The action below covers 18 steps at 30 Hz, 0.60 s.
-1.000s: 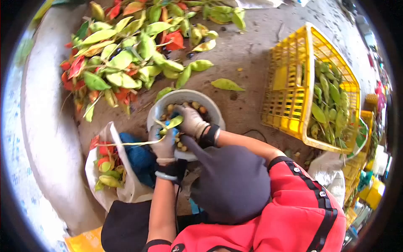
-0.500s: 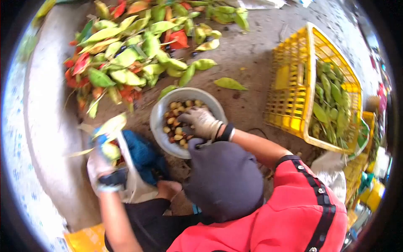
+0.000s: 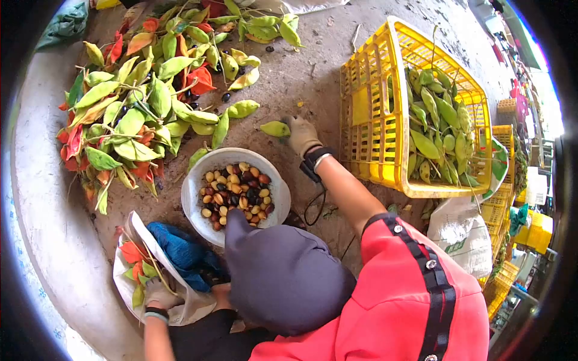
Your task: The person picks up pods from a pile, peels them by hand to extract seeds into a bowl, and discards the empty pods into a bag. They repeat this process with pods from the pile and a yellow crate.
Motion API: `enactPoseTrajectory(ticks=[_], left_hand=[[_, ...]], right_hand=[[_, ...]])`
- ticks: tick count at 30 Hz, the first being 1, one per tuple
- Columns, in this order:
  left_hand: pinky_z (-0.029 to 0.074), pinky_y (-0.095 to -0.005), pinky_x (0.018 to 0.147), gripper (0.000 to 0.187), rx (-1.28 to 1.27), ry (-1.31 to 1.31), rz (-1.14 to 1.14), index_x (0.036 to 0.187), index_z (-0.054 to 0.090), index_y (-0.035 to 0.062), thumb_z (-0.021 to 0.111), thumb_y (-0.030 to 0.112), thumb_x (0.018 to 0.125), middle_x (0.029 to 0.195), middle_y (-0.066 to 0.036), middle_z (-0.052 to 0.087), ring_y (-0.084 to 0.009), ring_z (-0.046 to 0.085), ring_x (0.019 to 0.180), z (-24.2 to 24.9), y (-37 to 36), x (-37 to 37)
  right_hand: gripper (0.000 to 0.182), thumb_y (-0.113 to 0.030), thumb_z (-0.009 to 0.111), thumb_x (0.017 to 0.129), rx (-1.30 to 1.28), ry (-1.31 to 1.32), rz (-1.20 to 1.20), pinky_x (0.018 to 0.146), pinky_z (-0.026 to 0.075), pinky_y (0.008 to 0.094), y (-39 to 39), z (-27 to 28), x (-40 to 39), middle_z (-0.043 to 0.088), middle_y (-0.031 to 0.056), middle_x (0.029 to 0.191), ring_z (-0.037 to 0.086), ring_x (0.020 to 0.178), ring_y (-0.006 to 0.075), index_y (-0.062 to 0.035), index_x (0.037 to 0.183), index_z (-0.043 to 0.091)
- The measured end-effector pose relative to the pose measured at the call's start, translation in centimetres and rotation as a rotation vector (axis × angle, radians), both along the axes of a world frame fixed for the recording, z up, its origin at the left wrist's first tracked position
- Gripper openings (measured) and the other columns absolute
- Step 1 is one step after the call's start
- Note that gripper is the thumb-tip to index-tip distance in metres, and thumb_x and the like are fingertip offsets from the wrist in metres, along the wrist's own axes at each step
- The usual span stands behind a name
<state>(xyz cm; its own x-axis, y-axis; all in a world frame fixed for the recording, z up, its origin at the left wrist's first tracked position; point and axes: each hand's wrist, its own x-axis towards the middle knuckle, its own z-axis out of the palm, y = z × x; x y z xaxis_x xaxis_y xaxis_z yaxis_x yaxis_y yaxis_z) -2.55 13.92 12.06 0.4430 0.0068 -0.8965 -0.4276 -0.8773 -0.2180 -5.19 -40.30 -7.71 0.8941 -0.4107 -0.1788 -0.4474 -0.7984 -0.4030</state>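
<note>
My right hand (image 3: 303, 137), in a pale glove with a dark band at the wrist, is on the ground between the bowl and the yellow crate. Its fingertips close on the end of a single green seed pod (image 3: 275, 129). My left hand (image 3: 161, 293), also gloved, is down in the mouth of a white sack (image 3: 139, 224). It touches green and orange pod shells (image 3: 133, 253) there, and its fingers are partly hidden. A white bowl (image 3: 191, 194) of brown, black and cream seeds (image 3: 236, 191) sits between my hands.
A large heap of green and red-orange pods (image 3: 135, 120) lies at the upper left. The yellow plastic crate (image 3: 394, 102) at right holds green pods (image 3: 438, 129). Blue cloth (image 3: 186, 256) rests beside the sack. A dark pointed cap (image 3: 289, 277) covers the lower middle.
My right hand has left the seeds in the bowl and moved to the lone pod on the ground. My left hand, earlier raised with a pale green shell, has gone down into the sack.
</note>
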Motion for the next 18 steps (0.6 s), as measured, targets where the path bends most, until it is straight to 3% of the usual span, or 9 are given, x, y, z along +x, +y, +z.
enactPoseTrajectory(ticks=[4, 8, 11, 12, 13, 15, 16, 17, 18], left_hand=[[0.05, -0.0413, 0.09, 0.089, 0.045, 0.089, -0.144, 0.134, 0.052, 0.0186, 0.077, 0.06, 0.059, 0.122, -0.016, 0.061, -0.0347, 0.06, 0.108, 3.9, 2.0, 3.3], [0.05, -0.0405, 0.089, 0.068, 0.316, 0.111, 0.162, 0.124, 0.06, 0.0219, 0.069, 0.063, 0.071, 0.12, -0.014, 0.064, -0.0329, 0.063, 0.106, 6.8, 3.1, 5.2], [0.05, -0.0405, 0.087, 0.064, 0.26, -0.093, -0.06, 0.12, 0.062, 0.0169, 0.064, 0.063, 0.076, 0.115, -0.015, 0.066, -0.032, 0.063, 0.105, 7.6, 0.0, 4.1], [0.051, -0.0424, 0.083, 0.056, 0.139, -0.266, -0.113, 0.108, 0.067, 0.01, 0.06, 0.058, 0.081, 0.1, -0.018, 0.069, -0.0317, 0.066, 0.096, 6.6, 1.2, 3.6], [0.052, -0.0439, 0.077, 0.054, 0.041, -0.185, -0.074, 0.096, 0.07, 0.0056, 0.059, 0.057, 0.082, 0.087, -0.018, 0.069, -0.0321, 0.067, 0.087, 7.6, -3.2, 4.4], [0.051, -0.0377, 0.072, 0.036, -0.55, -0.232, 0.38, 0.091, 0.071, 0.0037, 0.06, 0.038, 0.09, 0.08, -0.016, 0.069, -0.0271, 0.068, 0.08, 6.4, -9.2, 4.1], [0.051, -0.0338, 0.076, 0.032, -0.842, -0.087, 0.651, 0.107, 0.067, 0.004, 0.057, 0.031, 0.093, 0.096, -0.01, 0.07, -0.0218, 0.066, 0.086, 3.7, -10.4, 4.4], [0.051, -0.0327, 0.082, 0.039, -1.13, 0.227, 1.172, 0.123, 0.058, 0.0045, 0.055, 0.03, 0.094, 0.113, -0.006, 0.065, -0.0188, 0.064, 0.094, -0.9, -10.4, 4.0], [0.052, -0.0322, 0.083, 0.038, -1.202, 0.288, 1.344, 0.124, 0.056, 0.003, 0.055, 0.027, 0.094, 0.113, -0.007, 0.064, -0.0179, 0.063, 0.095, -2.3, -13.7, 3.2]], right_hand=[[0.048, -0.02, 0.077, 0.074, 0.164, -0.221, -0.092, 0.078, 0.052, 0.045, 2.4, 3.4, -0.6, 0.064, 0.0214, 0.096, 0.063, 0.093, 0.041, -0.0035, 0.111, 0.053], [0.045, -0.019, 0.077, 0.073, 0.34, -0.323, -0.005, 0.074, 0.052, 0.044, 6.5, 10.2, -1.3, 0.065, 0.0209, 0.093, 0.064, 0.088, 0.0412, -0.0031, 0.105, 0.049], [0.048, -0.018, 0.076, 0.072, 0.462, -0.353, 0.16, 0.078, 0.051, 0.0431, 8.6, 12.6, -0.9, 0.064, 0.0198, 0.093, 0.063, 0.091, 0.0397, -0.0027, 0.11, 0.052], [0.049, -0.018, 0.076, 0.07, 0.434, -0.356, 0.248, 0.081, 0.051, 0.0434, 9.2, 12.2, -0.7, 0.062, 0.0201, 0.1, 0.062, 0.095, 0.039, -0.0028, 0.111, 0.054], [0.049, -0.015, 0.075, 0.068, 0.461, -0.367, 0.287, 0.083, 0.05, 0.0435, 9.9, 12.7, -0.7, 0.06, 0.0206, 0.105, 0.06, 0.098, 0.0389, -0.0028, 0.111, 0.054], [0.048, -0.014, 0.074, 0.068, 0.494, -0.461, 0.38, 0.084, 0.049, 0.0439, 11.4, 14.0, -0.4, 0.06, 0.0207, 0.106, 0.059, 0.098, 0.0397, -0.0029, 0.111, 0.055], [0.05, -0.015, 0.074, 0.067, 0.467, -0.482, 0.434, 0.085, 0.049, 0.0446, 12.3, 13.0, -0.2, 0.059, 0.0203, 0.106, 0.058, 0.099, 0.0398, -0.0035, 0.111, 0.055], [0.049, -0.017, 0.074, 0.068, 0.506, -0.403, 0.451, 0.084, 0.049, 0.0454, 13.0, 13.9, -0.2, 0.058, 0.0203, 0.108, 0.058, 0.1, 0.0399, -0.0049, 0.112, 0.055], [0.049, -0.02, 0.073, 0.071, 0.549, -0.355, 0.464, 0.087, 0.047, 0.0463, 13.7, 14.1, -0.3, 0.056, 0.0216, 0.111, 0.057, 0.102, 0.0406, -0.0047, 0.113, 0.054]])
